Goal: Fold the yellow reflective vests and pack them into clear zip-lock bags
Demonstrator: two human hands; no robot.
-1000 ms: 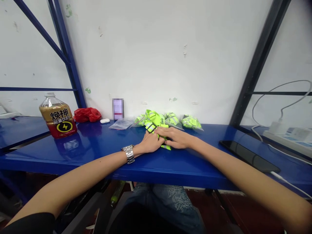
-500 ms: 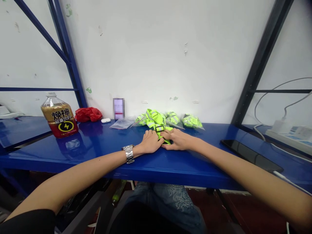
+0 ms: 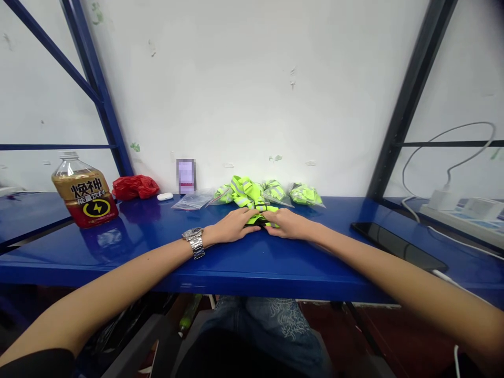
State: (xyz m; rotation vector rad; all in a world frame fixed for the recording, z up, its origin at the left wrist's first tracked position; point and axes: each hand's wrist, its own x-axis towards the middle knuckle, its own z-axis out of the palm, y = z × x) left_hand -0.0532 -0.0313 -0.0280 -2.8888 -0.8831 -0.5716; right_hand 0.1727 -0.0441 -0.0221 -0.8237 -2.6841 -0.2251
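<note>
On the blue table lies a bunched neon-yellow reflective strap harness [image 3: 243, 190] with grey bands and dark parts. My left hand [image 3: 233, 224] grips its near end from the left, fingers on top and thumb below. From the other side my right hand [image 3: 290, 223] pinches the same end, its fingertips close to the left ones. The fabric between the hands is folded, and a black part shows there. Right behind are clear bags with the same neon material: one bag [image 3: 275, 190] behind my right hand, another bag [image 3: 306, 194] further right.
Flat clear bags [image 3: 192, 200] lie left of the harness, near a propped phone [image 3: 186, 176], a white case [image 3: 165, 196] and a red plastic bag [image 3: 136, 187]. A large drink bottle [image 3: 84, 191] stands at left. A black phone [image 3: 397, 245] and power strip [image 3: 468, 215] lie right.
My hands have shifted on the harness's near end; the left fingers now stretch further over it, thumb below. The whole view has moved slightly.
</note>
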